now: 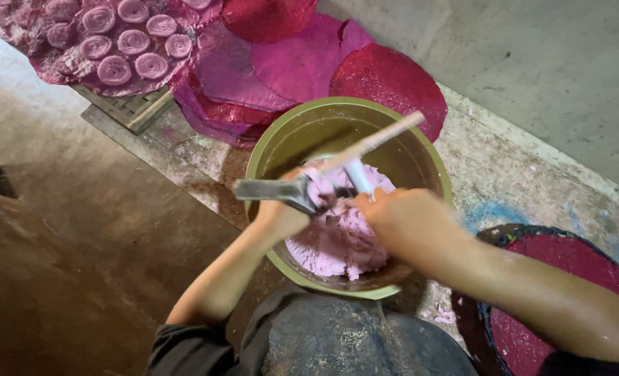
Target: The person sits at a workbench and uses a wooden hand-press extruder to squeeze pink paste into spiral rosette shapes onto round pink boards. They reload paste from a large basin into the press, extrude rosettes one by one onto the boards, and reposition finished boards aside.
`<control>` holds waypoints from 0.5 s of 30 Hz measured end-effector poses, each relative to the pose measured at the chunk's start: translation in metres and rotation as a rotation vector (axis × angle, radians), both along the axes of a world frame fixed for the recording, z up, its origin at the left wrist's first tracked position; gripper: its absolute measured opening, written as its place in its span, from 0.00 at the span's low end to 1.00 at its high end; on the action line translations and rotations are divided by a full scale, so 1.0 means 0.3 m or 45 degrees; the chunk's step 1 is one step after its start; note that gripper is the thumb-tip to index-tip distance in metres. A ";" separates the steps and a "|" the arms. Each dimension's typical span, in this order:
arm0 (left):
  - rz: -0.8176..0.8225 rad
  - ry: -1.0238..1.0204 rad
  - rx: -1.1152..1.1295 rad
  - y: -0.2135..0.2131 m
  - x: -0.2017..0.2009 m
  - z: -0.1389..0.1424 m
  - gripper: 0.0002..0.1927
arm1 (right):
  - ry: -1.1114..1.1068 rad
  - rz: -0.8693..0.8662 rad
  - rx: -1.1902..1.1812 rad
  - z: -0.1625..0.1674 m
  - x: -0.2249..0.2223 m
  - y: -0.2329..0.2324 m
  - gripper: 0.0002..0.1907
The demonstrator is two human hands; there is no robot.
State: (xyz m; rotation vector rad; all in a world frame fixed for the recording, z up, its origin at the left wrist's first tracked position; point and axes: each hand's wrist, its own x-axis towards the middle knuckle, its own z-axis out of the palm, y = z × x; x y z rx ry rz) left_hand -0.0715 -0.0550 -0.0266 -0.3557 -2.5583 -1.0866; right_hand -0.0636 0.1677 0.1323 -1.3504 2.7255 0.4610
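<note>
We look down on a bare concrete floor (pixel 79 230), stained and dusty, running up to a pale wall (pixel 532 63). Magenta and red round sheets (pixel 302 63) lie overlapped on the floor at the top, beside a sheet carrying pink coiled discs (pixel 125 42) on a slatted wooden rack (pixel 132 108). At the right edge sits a dark-rimmed round tray (pixel 532 306) covered with deep red material, partly cut off by the frame.

Centre frame: an olive-green plastic bowl (pixel 281 136) on the floor, just in front of our knees in dark trousers (pixel 337 341). Inside it, towards the near side, is a mound of pale pink paste (pixel 337 240).

Our left hand (pixel 278 216) is over the bowl's left rim, grip closed around a flat metal scraper (pixel 267 189) whose blade points left, out past the rim. Our right hand (pixel 393 216) is over the paste, grip closed on the lower end of a wooden-handled tool (pixel 379 139), the handle slanting up to the right across the bowl. The tool's pale lower part (pixel 358 177) meets the scraper just above the paste; both are smeared pink. Motion blur hides exact finger positions.
</note>
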 end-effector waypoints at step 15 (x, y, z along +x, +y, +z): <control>0.372 0.433 -0.259 -0.074 -0.108 -0.019 0.20 | -0.907 -0.535 -1.305 -0.503 0.023 0.101 0.23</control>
